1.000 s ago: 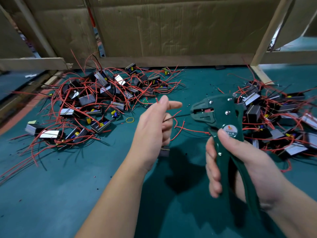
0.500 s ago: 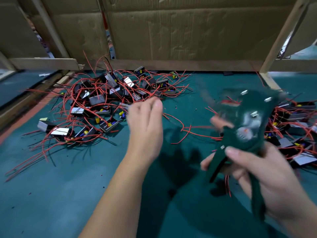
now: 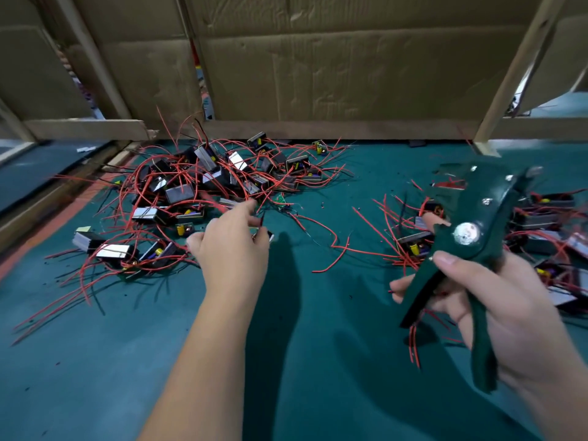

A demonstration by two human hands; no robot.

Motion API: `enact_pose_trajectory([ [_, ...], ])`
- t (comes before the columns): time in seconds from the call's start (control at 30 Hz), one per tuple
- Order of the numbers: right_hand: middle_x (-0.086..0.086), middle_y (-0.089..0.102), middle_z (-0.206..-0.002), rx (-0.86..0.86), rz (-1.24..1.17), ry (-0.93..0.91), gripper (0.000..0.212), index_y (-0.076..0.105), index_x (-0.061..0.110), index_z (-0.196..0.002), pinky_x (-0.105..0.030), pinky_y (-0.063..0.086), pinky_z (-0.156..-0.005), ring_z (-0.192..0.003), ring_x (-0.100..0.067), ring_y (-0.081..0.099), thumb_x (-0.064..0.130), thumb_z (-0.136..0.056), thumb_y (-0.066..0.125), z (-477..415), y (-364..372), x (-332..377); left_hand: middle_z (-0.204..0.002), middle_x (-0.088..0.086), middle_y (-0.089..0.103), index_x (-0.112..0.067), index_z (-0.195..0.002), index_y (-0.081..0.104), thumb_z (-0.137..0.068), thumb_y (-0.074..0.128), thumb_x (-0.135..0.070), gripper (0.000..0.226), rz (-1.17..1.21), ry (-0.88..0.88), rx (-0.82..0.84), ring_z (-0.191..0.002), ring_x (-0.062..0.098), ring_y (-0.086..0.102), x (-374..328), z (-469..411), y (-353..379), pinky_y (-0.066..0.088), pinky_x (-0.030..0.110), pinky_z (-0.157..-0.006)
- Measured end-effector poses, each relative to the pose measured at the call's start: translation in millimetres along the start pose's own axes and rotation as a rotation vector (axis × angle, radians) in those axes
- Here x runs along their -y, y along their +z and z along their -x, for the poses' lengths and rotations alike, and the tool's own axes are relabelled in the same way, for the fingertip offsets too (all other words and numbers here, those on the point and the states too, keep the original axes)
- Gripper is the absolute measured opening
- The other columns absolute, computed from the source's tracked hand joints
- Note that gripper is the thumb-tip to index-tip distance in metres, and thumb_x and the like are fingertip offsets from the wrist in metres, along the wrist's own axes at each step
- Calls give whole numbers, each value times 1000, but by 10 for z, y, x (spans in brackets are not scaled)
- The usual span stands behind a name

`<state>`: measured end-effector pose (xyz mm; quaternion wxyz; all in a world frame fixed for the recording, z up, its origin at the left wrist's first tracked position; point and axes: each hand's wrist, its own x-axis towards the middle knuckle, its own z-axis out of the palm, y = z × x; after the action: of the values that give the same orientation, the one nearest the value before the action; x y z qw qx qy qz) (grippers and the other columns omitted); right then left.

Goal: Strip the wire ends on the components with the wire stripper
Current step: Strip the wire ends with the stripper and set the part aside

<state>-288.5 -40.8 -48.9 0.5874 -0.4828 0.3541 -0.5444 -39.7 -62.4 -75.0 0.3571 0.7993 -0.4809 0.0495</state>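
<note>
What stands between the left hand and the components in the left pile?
No separate object. The left hand is at the near edge of the components; only their own tangled red wires lie across them there.

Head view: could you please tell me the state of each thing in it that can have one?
left hand, stretched toward the left pile; whether it holds anything cannot be told.
right hand, gripping the handles of the wire stripper.
wire stripper, held off the table, handles spread, head blurred.
left pile, lying tangled on the table.
right pile, lying on the table, partly behind the wire stripper.
</note>
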Motion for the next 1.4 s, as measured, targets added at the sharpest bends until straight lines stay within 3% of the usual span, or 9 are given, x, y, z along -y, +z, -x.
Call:
enact_pose_trajectory([
  [0.07, -19, 63, -89, 7, -43, 24, 27, 67, 11, -97, -54, 55, -60, -67, -47, 66, 17, -71, 63, 6, 25, 4, -84, -4, 65, -21, -91, 67, -91, 59, -20, 8, 104, 100, 25, -86, 23, 60, -43, 30, 5, 34, 31, -76],
  [0.17, -9, 69, -91, 32, -123, 69, 29, 69, 11, -95, -57, 54, -60, -64, -47, 65, 16, -67, 65, 21, 53, 35, -59, -5, 62, -15, -71, 65, -93, 60, -23, 24, 422, 103, 96, -60, 12, 59, -155, 91, -11, 39, 21, -56],
  [0.3, -17, 64, -119, 180, -274, 188, 46, 70, 4, -103, -55, 53, -60, -62, -43, 64, 18, -59, 75, 34, 61, 91, -60, -11, 66, -16, -77, 72, -91, 62, -24, 19, 837, 63, 307, -55, 1, 59, -362, 206, -45, 46, 15, -56],
  [0.47, -30, 63, -110, 350, -407, 377, 76, 65, -1, -113, -53, 54, -65, -65, -40, 64, 26, -46, 88, 44, 92, 83, -67, -6, 68, -26, -89, 73, -82, 63, -33, 14, 1042, 87, 559, -62, 7, 61, -508, 347, -75, 50, 21, -64],
  [0.6, -30, 61, -78, 358, -460, 337, 66, 66, -3, -110, -52, 53, -67, -68, -40, 64, 25, -52, 85, 67, 131, 75, -69, 0, 68, -19, -89, 73, -79, 69, -26, 13, 1042, 111, 647, -62, 8, 60, -552, 396, -86, 48, 20, -63],
  [0.77, -22, 65, -112, 301, -413, 277, 82, 58, -3, -124, -55, 53, -65, -67, -42, 63, 23, -51, 87, 76, 166, 89, -58, -4, 60, -22, -74, 76, -76, 73, -28, 7, 1013, 109, 700, -52, 8, 47, -548, 402, -134, 37, 18, -47],
  [0.97, -26, 66, -82, 290, -407, 278, 82, 59, -3, -123, -53, 54, -66, -66, -40, 63, 23, -51, 86, 70, 148, 119, -59, 2, 56, -15, -71, 73, -74, 67, -38, 24, 984, 110, 806, -49, 9, 44, -569, 425, -160, 36, 17, -43],
  [1.17, -30, 62, -92, 304, -386, 270, 80, 60, 1, -124, -55, 53, -67, -67, -41, 63, 24, -51, 87, 75, 170, 97, -73, 0, 73, -16, -76, 74, -69, 68, -31, 17, 1169, -82, 679, -65, 4, 62, -614, 431, -137, 45, 13, -58],
  [1.4, -22, 65, -108, 291, -397, 252, 85, 57, -5, -124, -57, 52, -65, -66, -43, 63, 22, -49, 87, 87, 156, 83, -62, -3, 69, -15, -76, 72, -77, 68, -16, 4, 1234, -174, 613, -50, -2, 57, -631, 394, -160, 40, 10, -47],
])
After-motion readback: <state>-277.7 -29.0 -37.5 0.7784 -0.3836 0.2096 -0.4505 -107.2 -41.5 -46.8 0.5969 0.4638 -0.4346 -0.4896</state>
